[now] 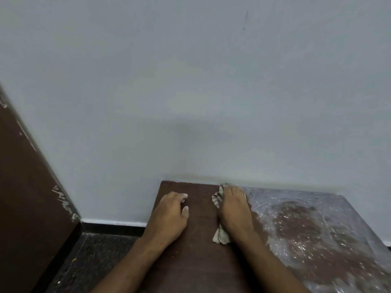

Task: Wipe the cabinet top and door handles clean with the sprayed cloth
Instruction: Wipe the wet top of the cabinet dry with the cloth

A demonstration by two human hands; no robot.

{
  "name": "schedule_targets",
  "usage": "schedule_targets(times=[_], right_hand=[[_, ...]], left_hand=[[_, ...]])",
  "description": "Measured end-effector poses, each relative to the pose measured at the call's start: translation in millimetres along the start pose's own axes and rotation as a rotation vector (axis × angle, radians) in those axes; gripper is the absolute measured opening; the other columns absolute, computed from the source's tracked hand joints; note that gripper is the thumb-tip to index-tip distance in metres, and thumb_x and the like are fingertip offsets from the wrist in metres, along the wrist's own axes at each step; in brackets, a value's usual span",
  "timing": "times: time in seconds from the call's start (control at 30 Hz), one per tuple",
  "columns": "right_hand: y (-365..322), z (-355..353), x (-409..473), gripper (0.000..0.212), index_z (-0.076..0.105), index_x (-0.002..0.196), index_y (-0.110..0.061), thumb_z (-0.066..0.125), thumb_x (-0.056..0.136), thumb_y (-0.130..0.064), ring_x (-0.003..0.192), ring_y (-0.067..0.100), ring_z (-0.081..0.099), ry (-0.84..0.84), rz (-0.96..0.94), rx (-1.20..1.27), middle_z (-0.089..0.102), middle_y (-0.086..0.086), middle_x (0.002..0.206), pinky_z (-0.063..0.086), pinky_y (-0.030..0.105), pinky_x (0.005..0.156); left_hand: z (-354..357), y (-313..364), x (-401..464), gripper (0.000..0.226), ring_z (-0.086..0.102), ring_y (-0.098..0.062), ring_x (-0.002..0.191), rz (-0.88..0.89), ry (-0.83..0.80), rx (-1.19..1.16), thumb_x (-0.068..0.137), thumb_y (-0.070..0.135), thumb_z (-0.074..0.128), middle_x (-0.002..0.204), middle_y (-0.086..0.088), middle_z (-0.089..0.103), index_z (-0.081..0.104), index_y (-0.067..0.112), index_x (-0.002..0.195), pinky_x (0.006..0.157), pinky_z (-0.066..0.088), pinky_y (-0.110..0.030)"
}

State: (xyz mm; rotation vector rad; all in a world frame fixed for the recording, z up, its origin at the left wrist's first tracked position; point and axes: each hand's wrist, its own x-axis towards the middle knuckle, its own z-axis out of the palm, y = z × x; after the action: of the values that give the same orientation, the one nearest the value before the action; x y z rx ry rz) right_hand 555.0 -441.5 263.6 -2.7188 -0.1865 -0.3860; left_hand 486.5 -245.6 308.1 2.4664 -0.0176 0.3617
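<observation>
The brown cabinet top (201, 261) fills the lower middle and right, its back edge against the wall. My right hand (234, 210) presses a striped grey cloth (220, 235) flat on the top near the back edge; cloth ends show at the fingertips and by the wrist. My left hand (169, 214) rests on the top's left part, fingers loosely bent, holding nothing. Right of the cloth the surface carries a whitish dusty, wet-looking film (306, 225). No door handles are in view.
A pale grey wall (190, 92) stands right behind the cabinet. A dark brown door or panel (25, 197) with scraped paint rises at the left. Dark speckled floor (88, 261) and a black skirting strip lie left of the cabinet.
</observation>
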Motion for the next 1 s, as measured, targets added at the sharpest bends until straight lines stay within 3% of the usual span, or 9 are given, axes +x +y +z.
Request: schedule_targets(times=[0.1, 0.2, 0.3, 0.37, 0.47, 0.53, 0.7, 0.83, 1.0], right_hand=[[5.2, -6.7, 21.7, 0.033, 0.054, 0.129, -0.007, 0.049, 0.099, -0.017, 0.117, 0.026, 0.049, -0.050, 0.011, 0.027, 0.054, 0.010, 0.123, 0.038, 0.033, 0.104], [-1.0, -12.4, -7.1, 0.043, 0.048, 0.143, -0.009, 0.047, 0.101, -0.019, 0.131, 0.024, 0.044, -0.052, -0.056, 0.072, 0.052, 0.008, 0.138, 0.033, 0.035, 0.117], [4.9, -19.2, -48.3, 0.044, 0.051, 0.143, -0.014, 0.048, 0.101, -0.025, 0.137, 0.018, 0.041, -0.071, -0.225, 0.109, 0.052, 0.001, 0.142, 0.028, 0.037, 0.121], [14.9, -15.2, -46.9, 0.043, 0.052, 0.142, -0.015, 0.050, 0.100, -0.024, 0.137, 0.018, 0.042, -0.042, -0.201, 0.065, 0.054, 0.000, 0.141, 0.025, 0.039, 0.123], [-1.1, 3.3, -18.3, 0.042, 0.055, 0.135, -0.011, 0.054, 0.093, -0.012, 0.128, 0.021, 0.048, 0.022, -0.048, 0.018, 0.058, 0.005, 0.131, 0.030, 0.039, 0.119], [-35.3, 16.7, -0.1, 0.032, 0.058, 0.126, -0.015, 0.053, 0.094, -0.014, 0.121, 0.020, 0.050, 0.014, -0.062, 0.066, 0.059, 0.002, 0.123, 0.031, 0.032, 0.111], [-139.7, 32.1, -34.6, 0.032, 0.060, 0.124, -0.011, 0.049, 0.095, -0.021, 0.114, 0.024, 0.054, -0.192, -0.457, 0.295, 0.060, 0.008, 0.122, 0.041, 0.042, 0.107], [-153.5, 9.6, -81.9, 0.028, 0.054, 0.127, -0.013, 0.048, 0.100, -0.020, 0.115, 0.019, 0.048, -0.359, -0.773, 0.417, 0.056, 0.008, 0.126, 0.036, 0.033, 0.113], [-101.0, 28.1, 8.7, 0.045, 0.050, 0.142, -0.011, 0.050, 0.097, -0.013, 0.135, 0.024, 0.043, -0.218, -0.543, 0.217, 0.050, 0.009, 0.144, 0.031, 0.034, 0.119]], left_hand=[[-2.7, -0.4, -1.6, 0.038, 0.053, -0.003, 0.110, -0.007, -0.011, -0.001, 0.094, 0.026, 0.058, 0.120, 0.010, 0.058, 0.056, 0.024, 0.131, 0.098, 0.046, -0.023], [-6.8, -6.7, -0.2, 0.035, 0.055, -0.001, 0.102, -0.058, 0.005, -0.056, 0.094, 0.023, 0.058, 0.115, 0.011, 0.058, 0.058, 0.023, 0.129, 0.092, 0.047, -0.018], [-8.0, -13.5, 4.0, 0.032, 0.057, -0.001, 0.093, -0.088, 0.025, -0.088, 0.094, 0.021, 0.058, 0.110, 0.013, 0.058, 0.061, 0.024, 0.125, 0.081, 0.044, -0.010], [-9.5, -17.3, 5.7, 0.031, 0.057, 0.002, 0.090, -0.099, 0.040, -0.104, 0.094, 0.020, 0.058, 0.108, 0.014, 0.059, 0.062, 0.025, 0.124, 0.077, 0.041, -0.006], [-14.6, -24.7, 1.9, 0.031, 0.057, 0.000, 0.099, -0.119, 0.097, -0.117, 0.093, 0.016, 0.058, 0.109, 0.013, 0.061, 0.063, 0.025, 0.122, 0.089, 0.046, -0.014], [-18.4, -31.7, -2.3, 0.032, 0.057, -0.007, 0.108, -0.149, 0.146, -0.118, 0.093, 0.013, 0.057, 0.113, 0.010, 0.063, 0.064, 0.022, 0.122, 0.097, 0.047, -0.024], [-35.6, -52.4, -8.2, 0.029, 0.056, -0.017, 0.112, -0.247, 0.375, -0.140, 0.100, 0.017, 0.046, 0.119, -0.004, 0.064, 0.064, 0.012, 0.122, 0.095, 0.041, -0.025], [-48.3, -60.7, -6.7, 0.030, 0.056, -0.009, 0.098, -0.317, 0.345, -0.209, 0.101, 0.030, 0.046, 0.113, 0.001, 0.065, 0.068, 0.015, 0.116, 0.085, 0.040, -0.023], [-44.8, -60.2, -6.6, 0.028, 0.057, -0.006, 0.094, -0.280, 0.276, -0.204, 0.099, 0.025, 0.051, 0.115, 0.004, 0.063, 0.067, 0.017, 0.120, 0.076, 0.041, -0.016]])
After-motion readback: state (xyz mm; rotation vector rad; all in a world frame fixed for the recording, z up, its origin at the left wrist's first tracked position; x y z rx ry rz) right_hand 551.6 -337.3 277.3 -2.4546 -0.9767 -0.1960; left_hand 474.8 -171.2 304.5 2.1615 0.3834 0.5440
